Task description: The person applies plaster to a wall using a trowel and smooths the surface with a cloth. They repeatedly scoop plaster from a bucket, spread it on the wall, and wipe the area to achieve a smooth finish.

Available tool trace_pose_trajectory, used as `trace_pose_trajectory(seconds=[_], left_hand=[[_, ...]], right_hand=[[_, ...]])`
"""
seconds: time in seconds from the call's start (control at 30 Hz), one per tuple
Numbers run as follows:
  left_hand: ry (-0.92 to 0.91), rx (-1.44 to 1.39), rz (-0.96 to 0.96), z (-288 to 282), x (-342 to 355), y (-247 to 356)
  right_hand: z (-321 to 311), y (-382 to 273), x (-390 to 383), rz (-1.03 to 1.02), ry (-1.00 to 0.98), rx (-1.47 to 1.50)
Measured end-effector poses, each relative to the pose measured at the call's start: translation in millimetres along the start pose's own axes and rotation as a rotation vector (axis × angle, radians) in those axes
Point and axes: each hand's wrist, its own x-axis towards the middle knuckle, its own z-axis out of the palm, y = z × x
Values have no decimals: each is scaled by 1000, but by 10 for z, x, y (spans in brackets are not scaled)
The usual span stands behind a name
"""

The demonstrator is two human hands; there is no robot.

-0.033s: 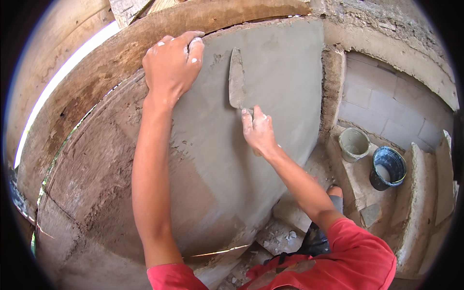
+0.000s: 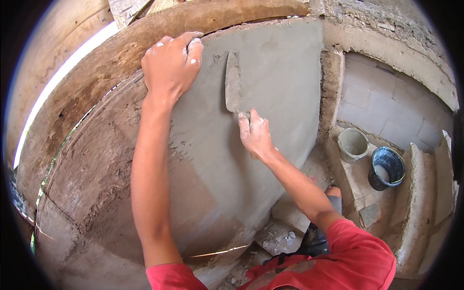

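Mortar-spattered, my left hand [image 2: 171, 65] has its fingers curled over the upper edge of the wall, beside a curved timber board [image 2: 227, 10]. My right hand [image 2: 253, 133] grips the handle of a steel trowel [image 2: 232, 82], its blade pointing up and lying against the wet grey plaster [image 2: 282, 77]. The plaster covers the right part of the surface. Left and below it the wall [image 2: 111, 174] is rough brown, with a darker smoother patch near the bottom.
At right, a grey bucket [image 2: 352, 152] and a dark blue bucket [image 2: 379, 176] stand on a concrete ledge [image 2: 348, 188]. Behind them is a block wall [image 2: 377, 101]. Concrete steps with rubble [image 2: 285, 232] lie below, and a bright gap runs along the boards at upper left.
My right hand and the trowel have shifted slightly left and down across the plaster. My left hand stays in nearly the same place on the edge.
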Motion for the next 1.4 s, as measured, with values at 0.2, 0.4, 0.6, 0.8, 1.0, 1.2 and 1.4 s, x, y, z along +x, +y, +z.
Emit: trace_pose_trajectory(seconds=[0.2,0.4,0.6,0.8,1.0,1.2,1.4], left_hand=[[5,32,10,-63,-27,-99],[7,1,10,-26,61,-13],[27,33,-23,-68,-9,-103],[12,4,-31,-12,58,0],[-7,22,-35,-87,30,-95],[-47,-40,-28,-34,141,-107],[-83,-57,-71,-99,108,-126]], right_hand=[[-51,161,-309,-65,-64,59],[95,9,69,-86,147,86],[-50,-125,-292,-53,-150,161],[111,-129,43,-86,56,169],[-164,-247,-268,-84,-209,140],[166,-152,-47,-173,16,-19],[-82,-40,-213,-19,-163,49]])
